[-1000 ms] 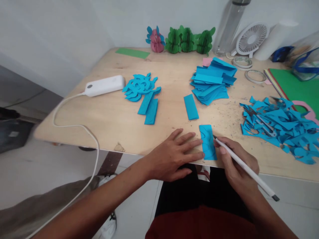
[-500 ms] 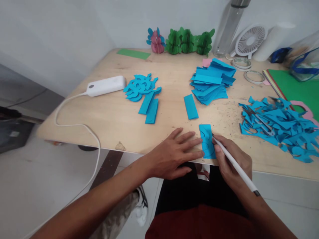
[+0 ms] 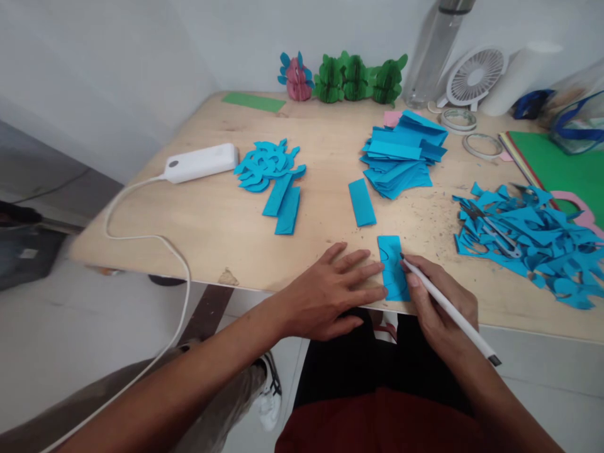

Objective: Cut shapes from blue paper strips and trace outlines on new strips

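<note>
A blue paper strip (image 3: pixel 392 277) with a curved dark line lies at the table's front edge. My left hand (image 3: pixel 333 292) rests flat with fingers spread, its fingertips on the strip's left edge. A white pen (image 3: pixel 450 311) is pinched in my right hand (image 3: pixel 441 299), its dark tip at the strip's upper right part. Just beyond lies another blue strip (image 3: pixel 362 202). Farther back is a stack of folded blue paper (image 3: pixel 401 154). Blue cut-out shapes (image 3: pixel 265 165) are piled at the left, with two folded blue pieces (image 3: pixel 287 211) beside them.
Blue scraps (image 3: pixel 538 239) with a cutter (image 3: pixel 500 236) lie at the right on the table (image 3: pixel 155 258). A white power bank (image 3: pixel 202 162) with a cable is at the left. Green paper figures (image 3: pixel 353 78), a fan (image 3: pixel 474 75) and tape rolls (image 3: pixel 482 145) stand or lie behind. Another person's leg (image 3: pixel 207 390) shows below.
The pen tip has shifted slightly left on the strip, and the pen's back end has swung outward. The other person's leg now shows more at the lower left.
</note>
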A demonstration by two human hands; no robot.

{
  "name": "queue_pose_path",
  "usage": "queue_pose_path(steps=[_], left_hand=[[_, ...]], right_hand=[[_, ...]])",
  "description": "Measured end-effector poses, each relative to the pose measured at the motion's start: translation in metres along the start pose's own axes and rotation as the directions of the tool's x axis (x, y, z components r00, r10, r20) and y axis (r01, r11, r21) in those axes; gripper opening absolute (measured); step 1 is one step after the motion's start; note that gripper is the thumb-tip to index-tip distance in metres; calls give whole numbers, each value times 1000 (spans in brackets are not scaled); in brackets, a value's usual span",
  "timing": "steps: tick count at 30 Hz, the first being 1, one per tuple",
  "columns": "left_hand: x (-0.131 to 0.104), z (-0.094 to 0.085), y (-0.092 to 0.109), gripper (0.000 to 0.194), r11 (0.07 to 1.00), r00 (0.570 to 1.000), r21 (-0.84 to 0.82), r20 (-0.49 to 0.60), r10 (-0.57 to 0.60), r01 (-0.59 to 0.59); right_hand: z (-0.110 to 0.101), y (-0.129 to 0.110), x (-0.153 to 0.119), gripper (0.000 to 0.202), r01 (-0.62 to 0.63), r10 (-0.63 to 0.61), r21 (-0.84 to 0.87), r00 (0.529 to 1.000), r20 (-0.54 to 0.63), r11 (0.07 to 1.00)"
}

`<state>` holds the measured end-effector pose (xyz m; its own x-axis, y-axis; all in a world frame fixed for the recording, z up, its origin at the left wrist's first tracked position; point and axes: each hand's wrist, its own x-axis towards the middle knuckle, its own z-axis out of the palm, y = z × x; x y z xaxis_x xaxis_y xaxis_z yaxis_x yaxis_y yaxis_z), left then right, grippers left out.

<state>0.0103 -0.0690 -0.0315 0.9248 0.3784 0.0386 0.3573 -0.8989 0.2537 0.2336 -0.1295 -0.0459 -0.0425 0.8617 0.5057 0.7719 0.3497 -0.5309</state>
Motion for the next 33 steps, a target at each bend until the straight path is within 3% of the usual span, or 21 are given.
queue_pose_path(steps=[8, 33], left_hand=[[0, 1, 0, 49, 1000, 1000, -4, -4, -4, 4], [-1, 1, 1, 50, 1000, 1000, 13, 0, -7, 7]], right_hand=[[-1, 0, 8, 27, 81, -75, -47, 990, 118, 996], [-1, 3, 8, 28, 117, -111, -53, 988, 105, 992]])
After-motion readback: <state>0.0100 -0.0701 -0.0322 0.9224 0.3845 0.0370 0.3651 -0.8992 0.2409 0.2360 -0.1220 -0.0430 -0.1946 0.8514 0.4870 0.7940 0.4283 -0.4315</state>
